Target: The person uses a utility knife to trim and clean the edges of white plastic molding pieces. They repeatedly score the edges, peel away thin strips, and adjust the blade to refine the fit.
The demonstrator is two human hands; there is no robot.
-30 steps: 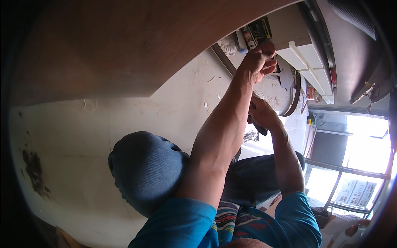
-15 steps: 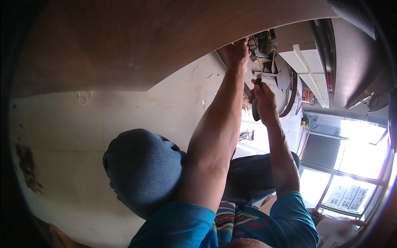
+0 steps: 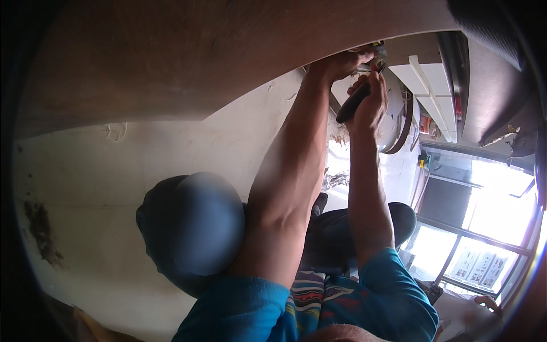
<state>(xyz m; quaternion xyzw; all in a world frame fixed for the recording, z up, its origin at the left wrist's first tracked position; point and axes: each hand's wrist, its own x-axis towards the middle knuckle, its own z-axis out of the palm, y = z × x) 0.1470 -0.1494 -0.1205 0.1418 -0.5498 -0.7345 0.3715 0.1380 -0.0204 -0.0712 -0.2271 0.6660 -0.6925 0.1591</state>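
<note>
My right hand (image 3: 373,105) is wrapped round a hand tool with a thick dark handle (image 3: 353,104). The tool's working end lies up by the fingers of my left hand (image 3: 346,64), too small and shaded to tell its kind. My left hand reaches to the curved edge of a large brown panel (image 3: 199,62). Its fingers are bent together at a cluttered spot just under that edge, and what they hold is hidden. The two hands are close together, the right one nearer to me.
Right of my hands hangs a curved brown strip (image 3: 405,128). White boxed panels (image 3: 433,94) stand beyond it. A pale floor (image 3: 85,171) with a dark stain lies at left. My bent knee (image 3: 194,222) is beside my left arm; a bright window (image 3: 490,205) is at right.
My right hand has moved up and away from me with the tool, close to my left hand. My left hand has shifted right along the panel's edge.
</note>
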